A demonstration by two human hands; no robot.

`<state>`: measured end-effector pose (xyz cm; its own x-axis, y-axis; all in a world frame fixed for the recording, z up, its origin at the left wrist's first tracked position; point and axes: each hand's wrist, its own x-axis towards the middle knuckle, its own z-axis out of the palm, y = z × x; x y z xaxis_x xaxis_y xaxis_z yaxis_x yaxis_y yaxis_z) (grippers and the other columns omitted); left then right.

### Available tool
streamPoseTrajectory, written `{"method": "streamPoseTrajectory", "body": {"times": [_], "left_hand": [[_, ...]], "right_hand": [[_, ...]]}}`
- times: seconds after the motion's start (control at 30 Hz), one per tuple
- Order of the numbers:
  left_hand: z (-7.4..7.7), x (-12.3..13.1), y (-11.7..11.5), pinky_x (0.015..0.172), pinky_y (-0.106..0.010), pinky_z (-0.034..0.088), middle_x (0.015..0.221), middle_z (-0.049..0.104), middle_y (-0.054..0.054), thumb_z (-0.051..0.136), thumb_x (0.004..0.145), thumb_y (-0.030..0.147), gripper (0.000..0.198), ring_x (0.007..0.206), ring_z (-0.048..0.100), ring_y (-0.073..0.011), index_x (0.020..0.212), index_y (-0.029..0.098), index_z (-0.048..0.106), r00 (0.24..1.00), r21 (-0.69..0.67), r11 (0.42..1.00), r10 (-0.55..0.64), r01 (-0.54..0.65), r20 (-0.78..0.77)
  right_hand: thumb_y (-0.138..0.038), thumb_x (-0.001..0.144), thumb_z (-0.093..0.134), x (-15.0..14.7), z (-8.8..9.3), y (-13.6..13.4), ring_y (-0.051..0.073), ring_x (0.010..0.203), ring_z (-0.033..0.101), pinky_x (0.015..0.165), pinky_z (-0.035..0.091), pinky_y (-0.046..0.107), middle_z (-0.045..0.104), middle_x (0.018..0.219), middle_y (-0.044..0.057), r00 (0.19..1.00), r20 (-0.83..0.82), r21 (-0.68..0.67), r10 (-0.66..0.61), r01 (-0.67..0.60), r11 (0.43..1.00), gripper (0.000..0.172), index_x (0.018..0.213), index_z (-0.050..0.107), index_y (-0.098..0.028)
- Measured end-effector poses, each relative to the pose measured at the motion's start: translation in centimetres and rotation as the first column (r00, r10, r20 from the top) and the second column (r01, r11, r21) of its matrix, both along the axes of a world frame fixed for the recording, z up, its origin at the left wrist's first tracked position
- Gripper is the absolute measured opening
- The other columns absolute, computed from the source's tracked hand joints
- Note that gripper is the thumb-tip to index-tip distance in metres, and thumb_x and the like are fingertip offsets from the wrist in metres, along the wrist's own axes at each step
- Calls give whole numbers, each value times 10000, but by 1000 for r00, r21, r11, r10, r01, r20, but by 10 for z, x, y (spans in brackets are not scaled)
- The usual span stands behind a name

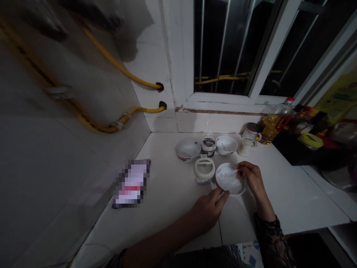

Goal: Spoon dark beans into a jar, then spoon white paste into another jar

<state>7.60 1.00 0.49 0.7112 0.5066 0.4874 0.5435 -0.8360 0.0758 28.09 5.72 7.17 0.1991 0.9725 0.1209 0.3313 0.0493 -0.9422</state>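
A white bowl [231, 186] with whitish contents stands on the counter in front of me. At its near left rim, my left hand [208, 210] grips the edge between thumb and fingers. My right hand [251, 176] is closed on the handle of a small white spoon [229, 173], whose head is down inside the bowl. Just left of the bowl is a clear jar [205, 171] with a white-rimmed lid. Behind it are a second jar [208, 144] with dark contents, a bowl [186, 149] to its left and another bowl [226, 144] to its right.
A lidded glass jar [249, 137], an oil bottle [272, 124] and several condiment containers line the back right, by a dark tray [290, 150]. A blurred-out flat item [132, 184] lies at left. Yellow pipes [111, 67] run along the wall beside the window [231, 48].
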Motion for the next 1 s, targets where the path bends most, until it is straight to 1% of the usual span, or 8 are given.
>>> {"method": "streamPoseTrajectory", "body": {"times": [0.13, 0.2, 0.3, 0.43, 0.53, 0.63, 0.77, 1.0], "left_hand": [[-3, 2, -2, 667, -275, 579, 1176, 588, -196, 389, 891, 100, 487, 958, 655, -223, 1377, 74, 394, 999, -47, 999, -6, 5, -32], [-4, 3, -3, 668, -285, 581, 1196, 577, -200, 390, 885, 105, 522, 959, 653, -228, 1405, 72, 356, 998, -84, 996, -14, 9, -59], [-5, 5, -4, 685, -282, 581, 1208, 574, -196, 400, 868, 93, 560, 960, 651, -224, 1424, 75, 333, 997, -106, 994, -16, 7, -80], [-5, 5, -4, 704, -274, 578, 1212, 581, -186, 409, 856, 87, 573, 972, 650, -216, 1425, 80, 336, 996, -98, 995, -10, 2, -86], [-6, 4, -4, 697, -279, 579, 1218, 580, -192, 396, 859, 90, 562, 962, 653, -217, 1418, 75, 344, 997, -81, 997, -7, 1, -78], [-6, 4, -4, 705, -282, 578, 1224, 575, -199, 384, 869, 94, 550, 969, 650, -218, 1417, 68, 345, 997, -75, 997, -17, 12, -73], [-6, 3, -4, 713, -265, 570, 1221, 576, -187, 375, 883, 89, 544, 995, 641, -209, 1426, 85, 346, 997, -73, 997, -9, 3, -78], [-4, 3, -3, 681, -270, 569, 1197, 595, -189, 360, 872, 74, 542, 938, 651, -212, 1414, 75, 366, 995, -51, 999, -8, 3, -96]], "right_hand": [[-277, 710, 480, -4, -2, -1, 208, 679, 569, 803, 405, 350, 606, 515, -10, 948, 316, 107, 43, -81, 991, 185, 643, 644, -224], [-273, 725, 468, -7, -1, -2, 215, 703, 581, 890, 374, 377, 616, 508, -16, 925, 369, 116, 96, -148, 982, 198, 636, 641, -236], [-283, 718, 477, -9, 1, -3, 213, 666, 585, 860, 392, 368, 617, 486, -15, 938, 313, 82, 150, -184, 979, 191, 622, 636, -236], [-308, 678, 498, -7, 3, -3, 187, 562, 554, 635, 408, 302, 607, 481, 0, 980, 122, -31, 156, -154, 988, 189, 632, 649, -204], [-312, 634, 524, -5, 5, -3, 160, 496, 511, 541, 365, 274, 589, 456, -3, 993, -46, -90, 104, -108, 990, 178, 624, 650, -187], [-289, 598, 548, -2, 7, -2, 141, 467, 475, 517, 351, 261, 568, 426, -9, 987, -157, -87, 34, -48, 995, 151, 597, 653, -180], [-275, 580, 541, 1, 8, -2, 145, 470, 474, 519, 353, 265, 553, 412, -3, 980, -200, -72, -5, -10, 997, 140, 573, 646, -184], [-300, 595, 520, 4, 5, 0, 163, 462, 482, 532, 373, 295, 540, 417, 0, 987, -158, -71, -27, 16, 997, 154, 584, 633, -196]]}}
